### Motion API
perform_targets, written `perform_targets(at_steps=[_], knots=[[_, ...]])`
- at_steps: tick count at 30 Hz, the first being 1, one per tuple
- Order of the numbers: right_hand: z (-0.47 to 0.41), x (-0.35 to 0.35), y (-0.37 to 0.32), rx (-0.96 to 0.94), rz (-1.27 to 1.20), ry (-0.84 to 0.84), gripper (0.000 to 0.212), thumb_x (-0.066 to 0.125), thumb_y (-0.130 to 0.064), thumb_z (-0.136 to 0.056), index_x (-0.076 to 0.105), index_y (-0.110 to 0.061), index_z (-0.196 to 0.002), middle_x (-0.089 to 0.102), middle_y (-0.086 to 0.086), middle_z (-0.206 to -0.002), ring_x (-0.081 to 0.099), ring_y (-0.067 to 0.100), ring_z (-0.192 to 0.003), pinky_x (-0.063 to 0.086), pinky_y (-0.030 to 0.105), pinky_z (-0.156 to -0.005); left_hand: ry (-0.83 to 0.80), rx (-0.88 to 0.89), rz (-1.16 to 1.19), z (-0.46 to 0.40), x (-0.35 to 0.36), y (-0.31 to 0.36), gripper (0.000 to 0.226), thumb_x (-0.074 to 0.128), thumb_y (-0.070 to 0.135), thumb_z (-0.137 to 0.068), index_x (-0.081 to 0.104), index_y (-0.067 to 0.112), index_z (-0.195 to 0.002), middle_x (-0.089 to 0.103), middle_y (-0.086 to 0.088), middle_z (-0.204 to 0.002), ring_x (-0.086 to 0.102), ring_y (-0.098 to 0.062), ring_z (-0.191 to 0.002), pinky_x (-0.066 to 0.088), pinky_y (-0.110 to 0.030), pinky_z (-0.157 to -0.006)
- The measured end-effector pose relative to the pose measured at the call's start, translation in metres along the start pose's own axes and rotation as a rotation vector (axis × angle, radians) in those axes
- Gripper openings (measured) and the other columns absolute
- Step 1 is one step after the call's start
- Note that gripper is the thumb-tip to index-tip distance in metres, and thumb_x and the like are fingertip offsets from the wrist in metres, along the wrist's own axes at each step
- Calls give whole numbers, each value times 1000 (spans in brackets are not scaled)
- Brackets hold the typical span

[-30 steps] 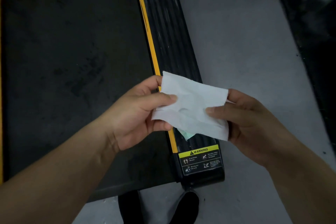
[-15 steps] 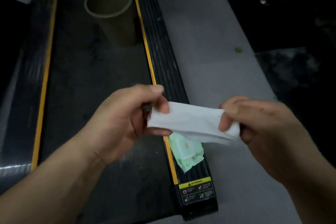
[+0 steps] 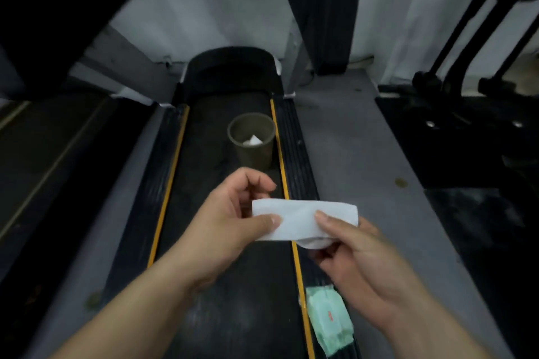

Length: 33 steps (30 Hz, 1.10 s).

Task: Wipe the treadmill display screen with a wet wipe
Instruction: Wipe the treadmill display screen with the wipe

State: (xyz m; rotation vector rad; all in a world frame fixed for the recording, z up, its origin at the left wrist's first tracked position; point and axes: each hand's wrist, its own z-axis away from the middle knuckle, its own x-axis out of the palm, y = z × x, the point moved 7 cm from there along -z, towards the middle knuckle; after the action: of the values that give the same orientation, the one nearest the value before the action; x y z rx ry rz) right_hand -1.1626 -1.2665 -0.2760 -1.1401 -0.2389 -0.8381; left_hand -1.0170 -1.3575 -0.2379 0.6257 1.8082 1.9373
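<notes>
While both hands pinch the folded wipe over the belt, left hand fingers on its left end and right hand fingers on its right, a loose fold could slip free and drop onto the dirty belt near the cup. No screen is clearly visible.

The person's two forearms are bare, with no sleeve showing up to the bottom edge of the view. The left hand and the right hand wear no gloves, rings, watch or bracelet. The thumbnails that show are short and unpainted.
</notes>
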Motion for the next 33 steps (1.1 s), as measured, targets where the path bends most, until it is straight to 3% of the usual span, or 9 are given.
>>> perform_targets(at_steps=[3,5,7,10,15,22,25,29,33], knots=[[9,59,-21,-83,104,-24,34,69,-11,-80,69,4,-111,76,22,-105,75,27,-93,59,39,-82,64,-2,-23,12,-38,37,38,78,10,-72,68,22,-106,60,-7,-89,57,-21,-79,49,-30,-65],[16,106,-35,-125,153,-50,34,71,-12,-78,69,3,-108,77,20,-98,75,26,-85,60,34,-70,101,-3,-18,19,-64,69,34,82,20,-76,71,22,-109,64,-6,-88,60,-15,-76,48,-27,-63],[23,155,-49,-164,193,-83,37,73,-14,-74,70,1,-107,76,19,-96,74,26,-83,60,33,-68,101,-6,-3,26,-89,102,24,79,22,-88,73,16,-109,68,-3,-84,61,-10,-70,47,-22,-58],[32,217,-62,-156,156,-141,33,75,-16,-74,69,-3,-104,73,16,-96,72,27,-89,57,39,-82,75,24,18,34,-123,145,6,71,15,-93,75,9,-93,69,-5,-80,59,-14,-67,47,-24,-58],[43,289,-59,-41,107,-203,35,78,-10,-72,67,-7,-105,70,13,-90,64,20,-73,54,31,-66,132,94,62,45,-177,201,8,72,16,-92,75,18,-84,67,-9,-80,56,-21,-68,44,-31,-62],[29,366,-77,-36,-116,-285,52,75,-24,-82,64,-5,-129,74,16,-116,67,29,-108,51,38,-94,271,247,23,28,-228,257,6,73,15,-92,74,16,-86,71,-3,-80,63,-13,-71,48,-24,-58],[5,387,-77,-67,-97,-261,52,74,-23,-85,63,-5,-132,75,15,-111,69,27,-101,54,36,-85,340,320,-30,6,-243,269,4,73,16,-93,73,16,-89,73,-7,-83,65,-15,-74,50,-28,-64],[-38,406,-99,-167,-73,-229,36,67,-20,-92,66,-4,-124,77,17,-108,70,31,-106,52,47,-101,319,351,-64,-34,-258,278,1,72,12,-92,72,11,-93,70,-17,-87,65,-18,-75,53,-29,-63],[-96,423,-128,-203,-18,-205,29,66,-22,-94,68,-4,-117,76,21,-110,70,35,-109,50,55,-105,299,321,-119,-89,-278,286,3,72,15,-93,72,12,-95,71,-18,-91,67,-19,-77,56,-30,-67]])
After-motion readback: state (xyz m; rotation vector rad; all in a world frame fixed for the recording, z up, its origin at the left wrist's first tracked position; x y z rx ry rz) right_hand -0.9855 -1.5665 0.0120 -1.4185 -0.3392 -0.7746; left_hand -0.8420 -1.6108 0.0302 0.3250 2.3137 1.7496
